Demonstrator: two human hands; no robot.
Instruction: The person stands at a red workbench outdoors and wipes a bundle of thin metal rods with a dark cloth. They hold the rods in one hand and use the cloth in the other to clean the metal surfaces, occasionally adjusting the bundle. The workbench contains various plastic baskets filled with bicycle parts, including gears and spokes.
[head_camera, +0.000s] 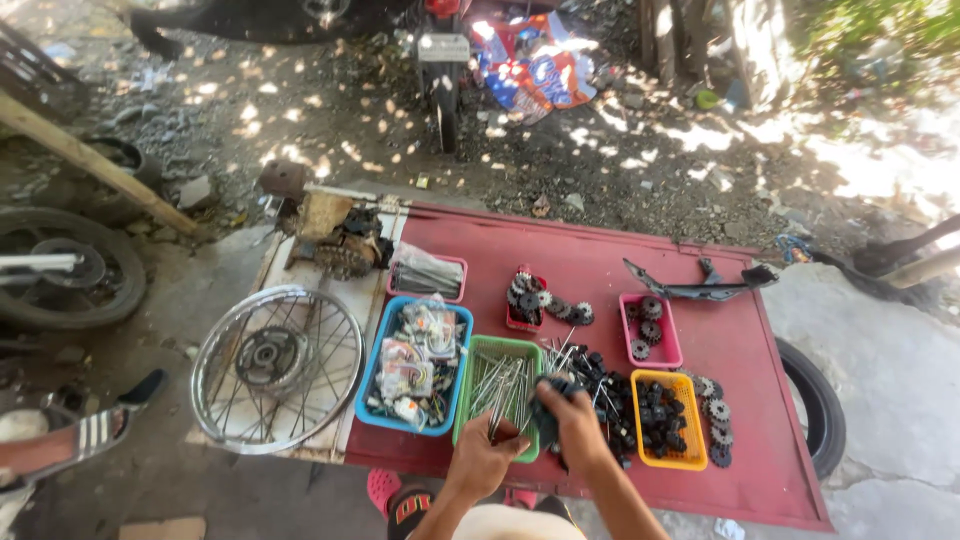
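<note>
My left hand (485, 457) rests at the near edge of a green basket (470, 390) full of thin metal spokes, fingers curled around some of them. My right hand (575, 420) holds a dark rag or cloth (548, 400) just right of that basket, over a heap of small black parts (605, 385). Both hands work above a red metal panel (600, 260) laid flat as a table. What exactly the left fingers pinch is hard to make out.
A blue basket (372, 385) of packaged parts sits left of the green one. A yellow basket (690, 440) and pink tray (665, 350) hold gears. A spoked wheel rim (277, 368) lies left. A tyre (822, 405) sticks out at right; a motorcycle (443, 60) stands behind.
</note>
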